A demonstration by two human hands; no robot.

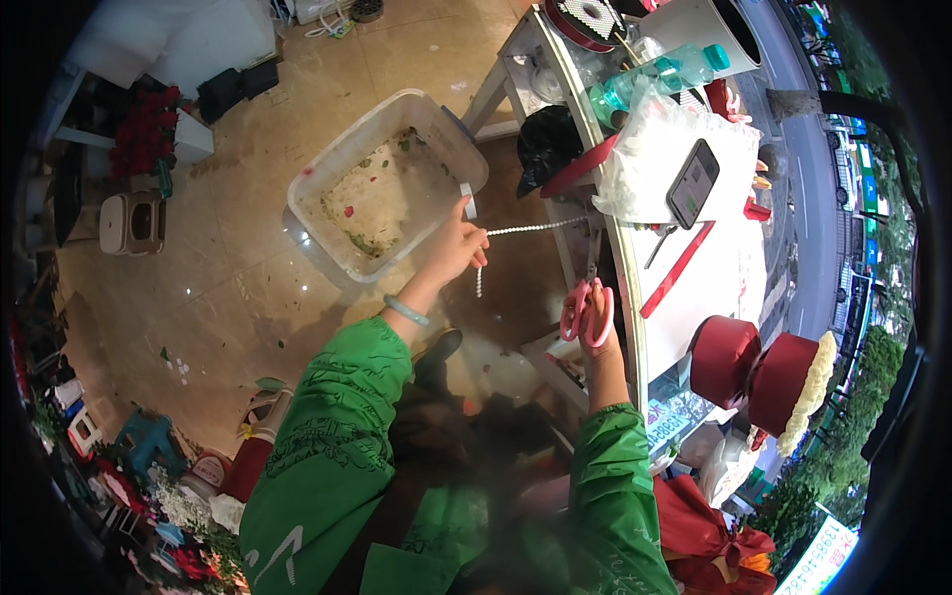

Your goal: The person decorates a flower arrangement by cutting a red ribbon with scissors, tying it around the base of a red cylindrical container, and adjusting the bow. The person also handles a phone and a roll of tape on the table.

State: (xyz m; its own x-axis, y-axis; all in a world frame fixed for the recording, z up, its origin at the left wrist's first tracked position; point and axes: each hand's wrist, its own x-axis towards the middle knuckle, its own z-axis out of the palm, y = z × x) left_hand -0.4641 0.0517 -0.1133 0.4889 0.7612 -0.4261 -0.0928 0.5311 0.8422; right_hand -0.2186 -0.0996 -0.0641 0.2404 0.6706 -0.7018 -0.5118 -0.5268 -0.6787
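My left hand (456,245) is closed on a string of white beads (531,229). One stretch of the string runs right toward the table edge, and a short end hangs below my fingers. My right hand (601,309) grips a pair of scissors (573,309) by its pink handles, close to the table's near side. Their blades point up and away, near the far end of the bead string. Whether the blades touch the beads I cannot tell. A pale bangle sits on my left wrist.
A translucent plastic tub (307,213) with leaf and petal scraps stands on the tiled floor beyond my left hand. On the white table (729,283) at right lie a phone (693,183), a red ribbon strip (677,270), plastic wrap and a green-tinted bottle (659,77). Dark red round boxes (724,359) stand nearer.
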